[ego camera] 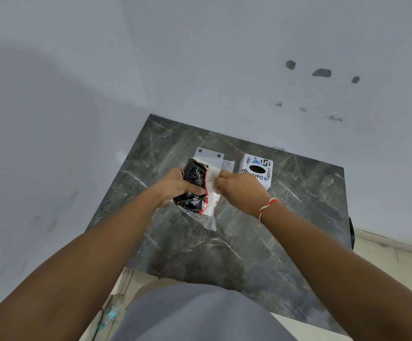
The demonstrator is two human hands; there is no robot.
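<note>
A folded cloth point(195, 183), black with red trim and white script, with a white printed part on its right, sits inside a clear plastic bag point(208, 221) above the dark marble table point(224, 252). My left hand point(177, 185) grips the black part from the left, thumb across it. My right hand point(239, 187) pinches the white edge of the bundle at the right; a red and white thread circles that wrist. The bag's loose end trails toward me onto the table.
A white box point(257, 169) with an oval black slot and printed logos stands on the table just right of my right hand. A white flat plate point(209, 153) with holes lies behind the bundle. Pale walls enclose the table at the back and left.
</note>
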